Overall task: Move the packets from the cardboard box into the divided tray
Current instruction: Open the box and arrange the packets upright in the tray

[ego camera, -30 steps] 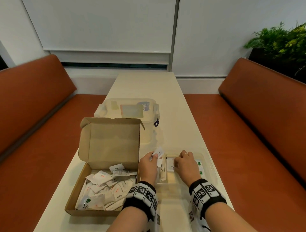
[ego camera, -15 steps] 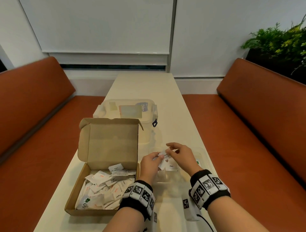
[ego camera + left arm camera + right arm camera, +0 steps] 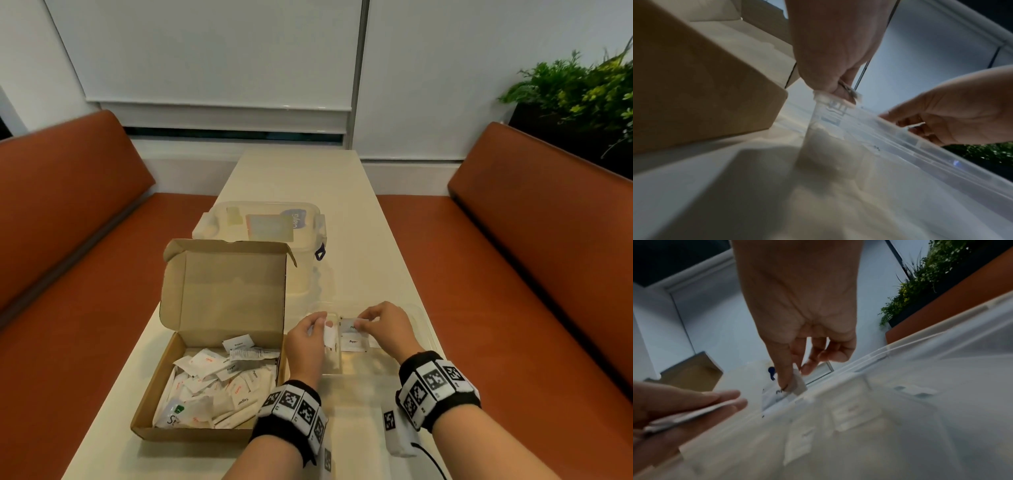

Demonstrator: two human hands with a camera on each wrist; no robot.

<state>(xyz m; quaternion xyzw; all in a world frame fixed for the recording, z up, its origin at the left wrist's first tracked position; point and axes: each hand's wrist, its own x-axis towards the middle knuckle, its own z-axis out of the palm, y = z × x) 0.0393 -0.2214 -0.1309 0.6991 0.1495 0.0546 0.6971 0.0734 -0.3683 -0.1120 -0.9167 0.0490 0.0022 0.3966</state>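
Head view: dim, even indoor light, wide-angle bowing at edges | wrist views: dark, motion-blurred, soft focus | shadow: soft, on table (image 3: 694, 186) beside cardboard box (image 3: 694, 78)

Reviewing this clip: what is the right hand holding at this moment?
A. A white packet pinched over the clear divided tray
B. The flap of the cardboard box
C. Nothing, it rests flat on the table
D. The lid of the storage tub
A: the right hand pinches a white packet between thumb and fingertips above the divided tray, clear of the cardboard box.
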